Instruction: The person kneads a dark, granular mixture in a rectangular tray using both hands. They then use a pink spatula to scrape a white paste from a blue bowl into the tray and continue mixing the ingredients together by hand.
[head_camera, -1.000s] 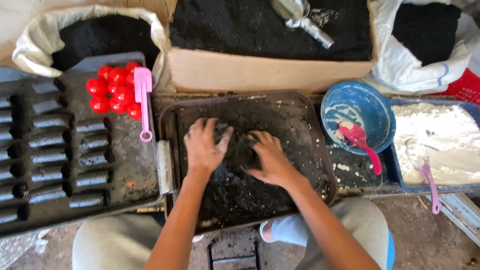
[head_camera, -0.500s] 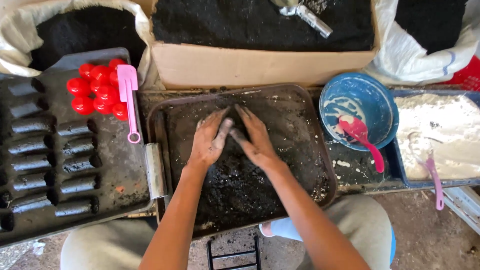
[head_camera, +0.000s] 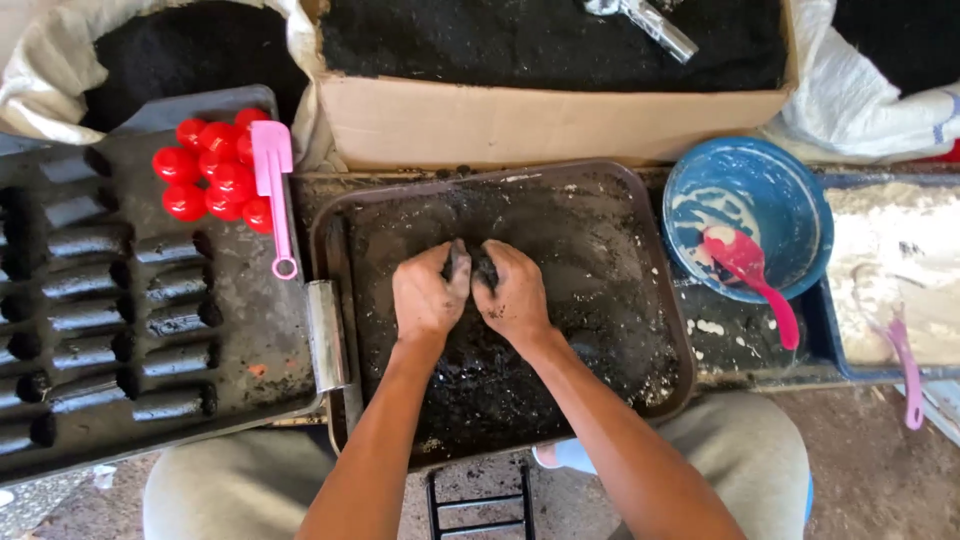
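Observation:
My left hand (head_camera: 428, 293) and my right hand (head_camera: 514, 296) are pressed together over the middle of a dark metal tray (head_camera: 330, 260). Both close around a lump of black, damp powder mix (head_camera: 468, 262) that shows between the thumbs. Loose black mix covers the tray floor around the hands. My fingers are smeared black.
A board (head_camera: 250, 330) at the left carries rows of black moulded sticks (head_camera: 170, 290), red balls (head_camera: 205, 170) and a pink scoop (head_camera: 272, 180). A cardboard box of black powder (head_camera: 550, 110) stands behind the tray. A blue bowl (head_camera: 790, 200) with a pink spoon (head_camera: 750, 270), and a tub of white powder (head_camera: 890, 270), are at the right.
My hands, spread flat on the black mix a second ago, have drawn together and closed around a lump of it in the tray's middle.

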